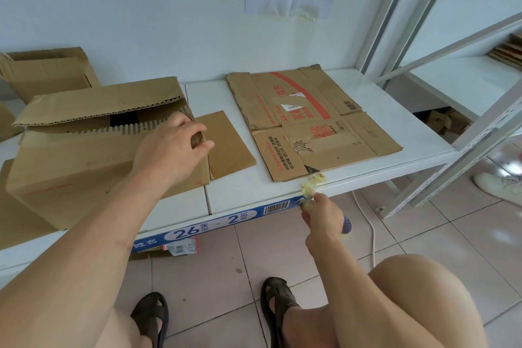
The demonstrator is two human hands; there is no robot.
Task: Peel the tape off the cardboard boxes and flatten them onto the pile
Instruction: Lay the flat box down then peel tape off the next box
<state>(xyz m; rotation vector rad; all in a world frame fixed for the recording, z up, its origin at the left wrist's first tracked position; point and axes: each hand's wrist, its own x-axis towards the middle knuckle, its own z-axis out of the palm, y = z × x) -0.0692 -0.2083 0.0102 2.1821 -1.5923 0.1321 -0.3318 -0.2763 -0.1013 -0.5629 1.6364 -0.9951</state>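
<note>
A brown cardboard box (84, 167) lies on its side on the white shelf (254, 192), its flaps open toward the right. My left hand (172, 150) grips the box's right end, fingers curled over the corner. A flattened printed box (316, 124) lies spread out at the right of the shelf. My right hand (322, 215) is below the shelf's front edge and pinches a crumpled yellowish wad of tape (310, 186) next to the flat box's near corner.
Another open box (48, 70) stands at the back left against the wall. A metal rack frame (452, 127) rises at the right. A white cable (370, 229) runs over the tiled floor. My sandalled feet and knee are below the shelf.
</note>
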